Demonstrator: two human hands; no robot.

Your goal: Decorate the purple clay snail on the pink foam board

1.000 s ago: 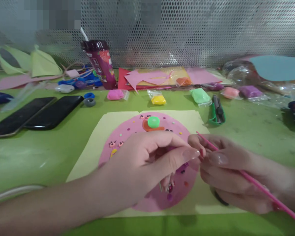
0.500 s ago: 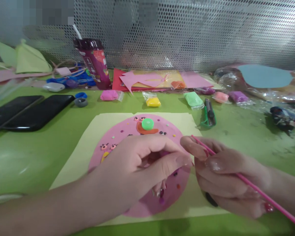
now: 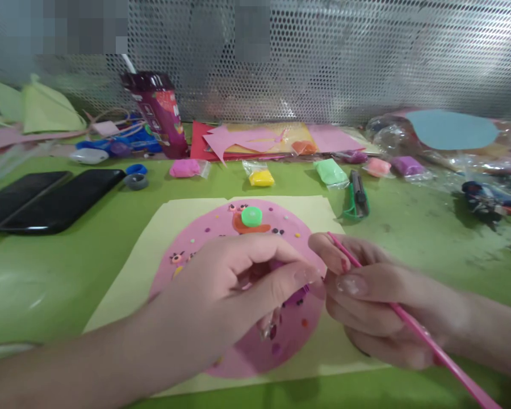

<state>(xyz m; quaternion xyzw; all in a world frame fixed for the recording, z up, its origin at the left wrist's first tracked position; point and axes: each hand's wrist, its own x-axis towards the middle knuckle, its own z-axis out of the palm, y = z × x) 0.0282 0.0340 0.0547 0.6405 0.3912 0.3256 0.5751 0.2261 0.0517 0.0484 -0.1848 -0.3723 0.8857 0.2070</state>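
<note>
My right hand (image 3: 370, 301) grips a thin pink stick (image 3: 430, 341) between thumb and fingers, its tip pointing up and left. My left hand (image 3: 255, 284) is closed in a pinch beside it; whatever sits between thumb and forefinger is too small or hidden to name. Both hands hover over a round pink paper disc (image 3: 255, 366) lying on a pale yellow sheet (image 3: 140, 272). Small clay figures with eyes and coloured dots decorate the disc. A bright green round piece (image 3: 251, 216) rests on an orange shape (image 3: 255, 228) near the top. My left hand covers the disc's middle.
Bags of clay, including pink (image 3: 185, 168), yellow (image 3: 262, 178) and green (image 3: 331, 172), line the back. A green utility knife (image 3: 357, 196) lies right of the sheet. Black phones (image 3: 68, 201) and a purple cup (image 3: 157, 113) are at left. A perforated metal panel (image 3: 323, 62) stands behind.
My right hand has shifted slightly left, closer to my left hand, with the pink stick still held. The whole view has moved a little. My left hand keeps its pinch.
</note>
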